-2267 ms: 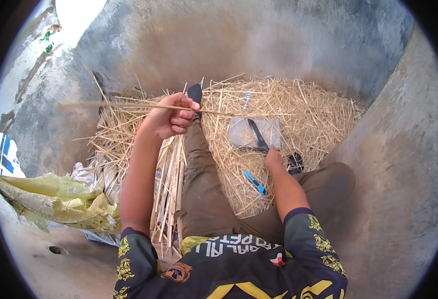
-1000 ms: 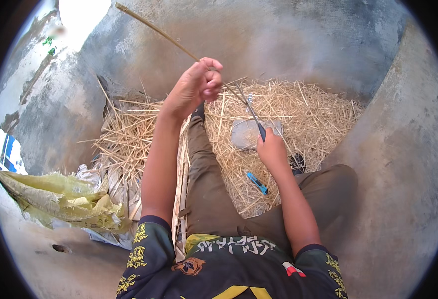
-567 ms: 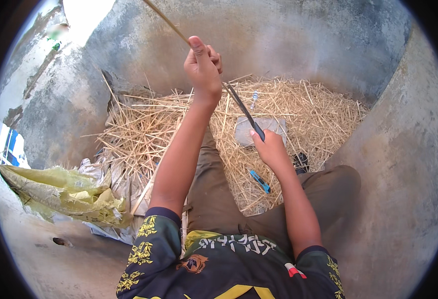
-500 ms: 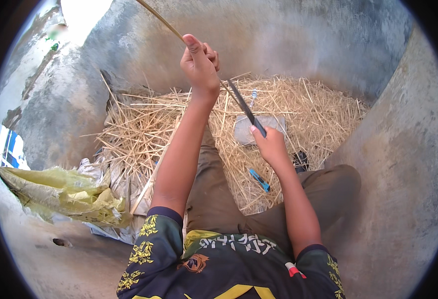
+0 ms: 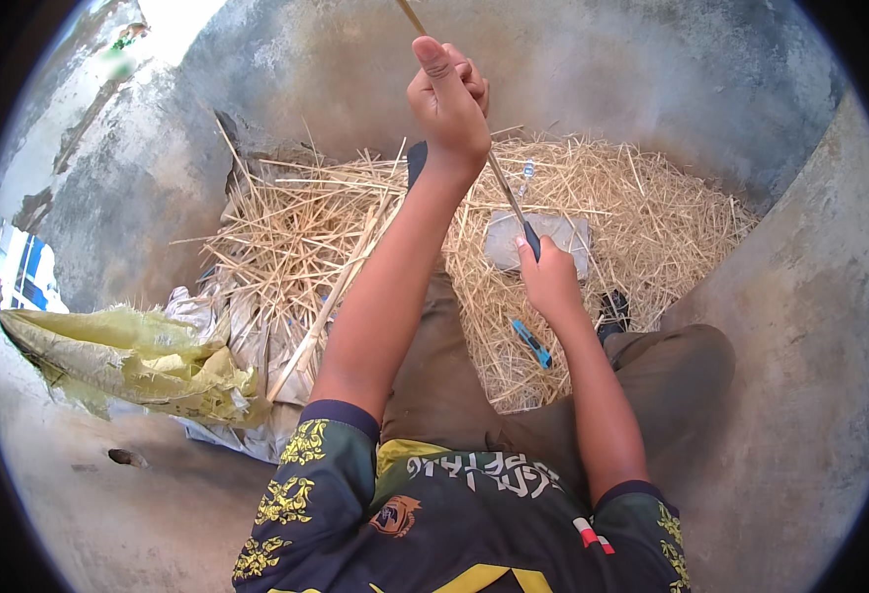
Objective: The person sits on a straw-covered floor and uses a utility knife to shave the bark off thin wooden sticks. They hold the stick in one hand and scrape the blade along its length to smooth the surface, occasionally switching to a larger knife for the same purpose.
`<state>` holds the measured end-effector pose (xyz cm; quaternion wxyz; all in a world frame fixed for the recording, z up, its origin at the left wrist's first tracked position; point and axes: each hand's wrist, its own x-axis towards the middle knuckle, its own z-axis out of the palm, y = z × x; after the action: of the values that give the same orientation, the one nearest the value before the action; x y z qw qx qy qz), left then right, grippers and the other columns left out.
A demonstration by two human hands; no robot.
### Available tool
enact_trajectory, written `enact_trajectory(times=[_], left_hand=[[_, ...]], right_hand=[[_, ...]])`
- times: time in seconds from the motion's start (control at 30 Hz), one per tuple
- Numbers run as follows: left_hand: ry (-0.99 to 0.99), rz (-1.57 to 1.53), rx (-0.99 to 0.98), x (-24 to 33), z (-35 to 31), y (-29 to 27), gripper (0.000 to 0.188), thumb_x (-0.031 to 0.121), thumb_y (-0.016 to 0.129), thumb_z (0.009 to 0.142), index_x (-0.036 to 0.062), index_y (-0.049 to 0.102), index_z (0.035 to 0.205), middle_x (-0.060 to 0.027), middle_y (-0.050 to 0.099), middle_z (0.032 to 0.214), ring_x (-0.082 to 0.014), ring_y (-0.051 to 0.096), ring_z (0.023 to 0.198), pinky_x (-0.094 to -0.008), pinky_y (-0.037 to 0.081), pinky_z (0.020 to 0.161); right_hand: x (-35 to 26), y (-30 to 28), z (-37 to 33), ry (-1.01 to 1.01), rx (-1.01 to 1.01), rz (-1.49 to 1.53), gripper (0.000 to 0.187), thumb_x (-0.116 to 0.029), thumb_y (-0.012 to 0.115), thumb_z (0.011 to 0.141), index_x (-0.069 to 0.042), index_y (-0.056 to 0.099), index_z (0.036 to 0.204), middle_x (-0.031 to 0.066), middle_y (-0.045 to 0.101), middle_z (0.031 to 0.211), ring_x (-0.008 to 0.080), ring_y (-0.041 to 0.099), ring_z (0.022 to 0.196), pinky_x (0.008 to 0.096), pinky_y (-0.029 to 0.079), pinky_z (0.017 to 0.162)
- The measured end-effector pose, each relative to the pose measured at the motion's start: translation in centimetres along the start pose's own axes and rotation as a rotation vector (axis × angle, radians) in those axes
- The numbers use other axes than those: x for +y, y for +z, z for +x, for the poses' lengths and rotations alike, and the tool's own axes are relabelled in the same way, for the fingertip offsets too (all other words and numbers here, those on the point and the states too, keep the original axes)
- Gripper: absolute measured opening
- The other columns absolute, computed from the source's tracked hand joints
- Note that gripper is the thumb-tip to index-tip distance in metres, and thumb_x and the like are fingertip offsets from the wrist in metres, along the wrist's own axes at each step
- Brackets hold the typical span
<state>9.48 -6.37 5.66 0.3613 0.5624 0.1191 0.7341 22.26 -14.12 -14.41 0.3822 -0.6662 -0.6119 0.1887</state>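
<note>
Upper centre, left fingers [image 5: 473, 79] are gripping a thin tan stick [image 5: 411, 16]; mid-frame, right fingers [image 5: 526, 258] are clasping a black-handled metal knife [image 5: 530, 235].

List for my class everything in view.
Stick: one, tan, upper centre
Knife: one, dark handle, centre
Strips: many, tan, by the wall
Cutter: one, blue, on strips
Slab: one, grey, amid strips
Small item: one, blue-white, unclear, beyond slab
Sack: one, yellowish, left
Wall: count unclear, grey, behind strips
Striped patch: one, blue-white, left rim
Shirt: one, dark, bottom
Trousers: one pair, brown, lower centre
Footwear: two, black, among strips
Left hand: one, on stick
Right hand: one, on knife
</note>
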Motion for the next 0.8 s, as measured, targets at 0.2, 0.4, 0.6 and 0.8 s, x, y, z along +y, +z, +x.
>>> enact_trajectory(times=[0.2, 0.4, 0.6, 0.8], left_hand=[[0.014, -0.004, 0.025, -0.3, 0.1, -0.2, 0.064, 0.070, 0.035, 0.100, 0.0135, 0.032, 0.070, 0.0042, 0.030, 0.057, -0.0057, 0.027, 0.046, -0.0244, 0.019, 0.041], [0.009, -0.040, 0.087, -0.6, 0.9, -0.6, 0.063, 0.068, 0.038, 0.100, 0.0132, 0.033, 0.070, 0.0040, 0.031, 0.058, -0.0058, 0.027, 0.046, -0.0236, 0.020, 0.041], [0.038, 0.009, 0.107, -1.0, 1.3, -0.6, 0.066, 0.074, 0.036, 0.097, 0.0154, 0.026, 0.068, 0.0048, 0.024, 0.055, -0.0063, 0.020, 0.044, -0.0263, 0.014, 0.043], [0.007, 0.000, 0.158, -0.5, 1.8, -2.1, 0.066, 0.073, 0.035, 0.097, 0.0154, 0.025, 0.068, 0.0048, 0.024, 0.055, -0.0070, 0.019, 0.044, -0.0268, 0.014, 0.043]], right_hand=[[-2.5, -4.4, 0.4, 0.477, -0.285, 0.974, 0.040, -0.046, 0.059, 0.101, -0.011, 0.051, 0.083, -0.0052, 0.040, 0.056, 0.0037, 0.039, 0.045, 0.0229, 0.030, 0.040], [-4.1, -4.1, -1.4, -0.212, 0.454, 0.743, 0.031, -0.033, 0.053, 0.105, -0.004, 0.056, 0.094, 0.0004, 0.052, 0.062, 0.0084, 0.049, 0.055, 0.0289, 0.038, 0.051], [0.8, -0.1, -0.2, 0.108, -0.025, 0.051, 0.047, -0.041, 0.050, 0.103, 0.004, 0.060, 0.097, 0.0212, 0.065, 0.071, 0.0346, 0.063, 0.063, 0.0474, 0.049, 0.065], [-1.5, -2.6, 0.0, 0.245, -0.114, 0.484, 0.050, -0.045, 0.059, 0.100, 0.001, 0.061, 0.081, 0.0064, 0.054, 0.061, 0.0145, 0.052, 0.057, 0.0350, 0.041, 0.054]])
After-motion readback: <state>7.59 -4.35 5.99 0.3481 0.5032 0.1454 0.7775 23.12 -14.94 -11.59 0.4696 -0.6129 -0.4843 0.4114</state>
